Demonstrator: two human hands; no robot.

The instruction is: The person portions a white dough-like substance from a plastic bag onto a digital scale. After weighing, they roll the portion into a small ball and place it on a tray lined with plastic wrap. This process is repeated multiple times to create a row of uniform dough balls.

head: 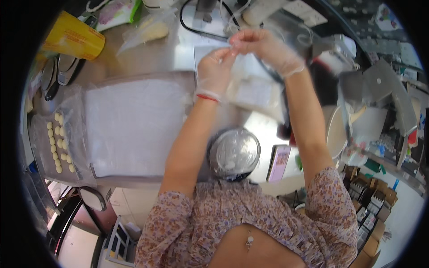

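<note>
My left hand (216, 68) and my right hand (263, 47) are raised over the steel table, both in clear plastic gloves. Their fingertips meet, pinched together; blur hides whether anything small is between them. A red band circles my left wrist. Below the hands lies a clear plastic bag (256, 92) with a white label. Left of my left forearm is a flat tray lined with a white sheet (134, 127). Close to my body, between the forearms, a round clear-looking dish (234, 152) sits on what seems to be a scale.
Pale dough balls (53, 147) lie on plastic at the far left. A yellow roll (75, 37), scales (68, 68) and a bag of yellowish food (152, 30) stand behind. A black cable (201, 32) loops at the back. A phone (279, 162) and white pot (336, 130) are at right.
</note>
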